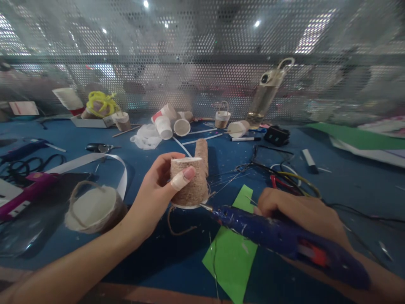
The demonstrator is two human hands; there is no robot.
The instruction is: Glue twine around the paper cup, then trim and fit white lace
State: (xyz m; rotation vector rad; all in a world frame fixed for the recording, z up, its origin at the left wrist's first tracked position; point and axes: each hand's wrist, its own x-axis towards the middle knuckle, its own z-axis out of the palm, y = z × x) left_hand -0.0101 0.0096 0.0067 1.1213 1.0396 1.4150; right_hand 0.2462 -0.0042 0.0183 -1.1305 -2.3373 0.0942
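A cup wrapped in brown twine is gripped in my left hand, whose thumb wears a pale bandage and presses on the cup's side. A loose end of twine dangles below it. My right hand is closed on a blue glue gun, partly hidden behind the gun's body. The metal nozzle meets the lower right edge of the cup. Just behind the cup rises a twine-covered roll. Thin glue strands stretch to the right. Under the gun lies a green paper piece.
At left are a twine-handled basket, white ribbon and a purple glue gun. Paper cups, a small bucket and a tall bottle stand or lie near the perforated metal screen. Cables run at right.
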